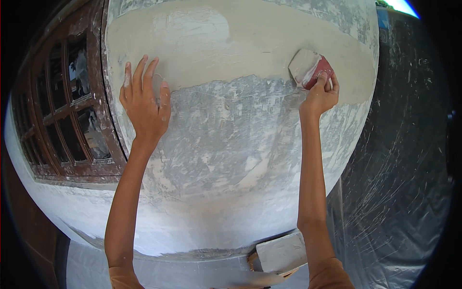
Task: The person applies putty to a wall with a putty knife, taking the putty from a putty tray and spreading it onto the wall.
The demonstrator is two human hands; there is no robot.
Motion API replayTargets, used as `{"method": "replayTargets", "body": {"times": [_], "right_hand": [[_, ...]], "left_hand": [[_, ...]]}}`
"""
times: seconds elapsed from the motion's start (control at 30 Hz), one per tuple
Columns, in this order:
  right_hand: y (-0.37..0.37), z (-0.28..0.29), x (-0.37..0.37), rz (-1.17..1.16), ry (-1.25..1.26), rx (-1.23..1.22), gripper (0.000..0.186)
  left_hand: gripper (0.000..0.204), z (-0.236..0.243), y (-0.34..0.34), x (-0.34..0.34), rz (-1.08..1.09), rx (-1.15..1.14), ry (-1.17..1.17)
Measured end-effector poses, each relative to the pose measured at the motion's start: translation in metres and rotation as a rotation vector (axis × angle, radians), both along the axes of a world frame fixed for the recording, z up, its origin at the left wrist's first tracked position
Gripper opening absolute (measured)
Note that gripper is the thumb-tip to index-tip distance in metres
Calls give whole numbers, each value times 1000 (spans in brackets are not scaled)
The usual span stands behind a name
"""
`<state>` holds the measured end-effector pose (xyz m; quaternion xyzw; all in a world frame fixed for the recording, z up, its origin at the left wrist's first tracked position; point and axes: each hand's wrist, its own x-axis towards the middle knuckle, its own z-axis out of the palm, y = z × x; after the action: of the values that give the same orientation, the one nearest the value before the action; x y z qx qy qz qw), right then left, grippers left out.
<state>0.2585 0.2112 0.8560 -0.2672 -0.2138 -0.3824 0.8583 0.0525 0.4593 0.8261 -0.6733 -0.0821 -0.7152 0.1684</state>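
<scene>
Before me stands a wall [216, 139] with rough, patchy grey and white below and a broad band of smooth beige putty [260, 29] across its upper part. My right hand [321, 94] grips a red putty scraper [325, 66] between thumb and fingers. Wet putty covers much of its blade, which lies at or close to the wall near the lower edge of the band. To the left, my left hand [144, 103] has its fingers spread and holds nothing. It is near the putty's left edge; whether it touches the wall, I cannot tell.
A brown framed window [72, 103] with several panes borders the wall on the left. Dark plastic sheeting [394, 178], streaked with pale marks, hangs on the right. Low down by my right forearm is a box-like thing with a pale, putty-smeared top [281, 253].
</scene>
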Motion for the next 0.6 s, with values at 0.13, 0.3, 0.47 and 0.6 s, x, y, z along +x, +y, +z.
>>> {"method": "replayTargets", "body": {"times": [0.13, 0.3, 0.47, 0.6], "right_hand": [[32, 2, -39, 112, -162, -143, 30], [120, -10, -83, 107, -412, -407, 28], [63, -12, -47, 1, -171, -271, 29], [12, -15, -20, -85, -10, -102, 28]], "left_hand": [[48, 1, -1, -2, -48, -16, 9], [48, -1, -5, 14, -71, -17, 28], [48, -2, 6, -3, -13, -14, 18], [47, -2, 8, -4, -40, -20, 6]]}}
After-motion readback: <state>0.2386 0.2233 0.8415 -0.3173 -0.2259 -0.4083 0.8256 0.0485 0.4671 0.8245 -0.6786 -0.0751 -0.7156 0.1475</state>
